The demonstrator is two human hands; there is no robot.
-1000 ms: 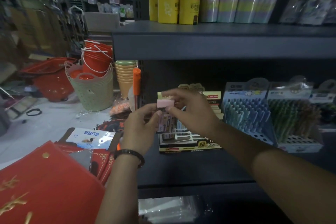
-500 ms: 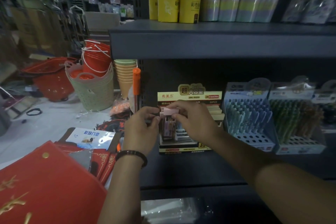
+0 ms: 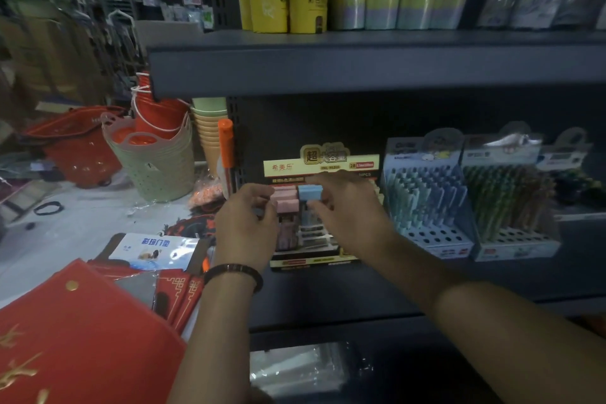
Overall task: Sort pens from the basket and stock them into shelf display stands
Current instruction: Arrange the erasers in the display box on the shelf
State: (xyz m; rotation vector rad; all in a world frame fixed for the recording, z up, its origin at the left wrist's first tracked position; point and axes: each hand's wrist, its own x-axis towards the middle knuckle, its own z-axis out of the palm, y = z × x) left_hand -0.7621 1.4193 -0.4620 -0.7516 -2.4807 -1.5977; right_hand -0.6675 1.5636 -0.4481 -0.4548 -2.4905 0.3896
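A yellow-headed display stand [image 3: 323, 163] sits on the dark shelf [image 3: 328, 292], with pink and blue [image 3: 310, 192] block-topped items in its rows. Both hands are at its front. My left hand [image 3: 244, 226] pinches the left end of a pink item [image 3: 288, 206] with thumb and curled fingers. Opposite it, my right hand [image 3: 347, 207] has its thumb at the pink item's right end, while its fingers arch over the blue one. Below the pink item, the lower rows of the stand are partly hidden by my hands.
Two blue-grey pen stands [image 3: 426, 200] [image 3: 511, 207] stand to the right on the same shelf. At the left, red folders [image 3: 78, 338] and a packet [image 3: 154, 249] lie on a surface. Green baskets [image 3: 157, 167], red buckets [image 3: 157, 111] and a red shopping basket [image 3: 69, 144] are on the floor.
Both hands moved forward and down with the pink item, from mid-air into the stand's rows. The blue item beside it has come into view.
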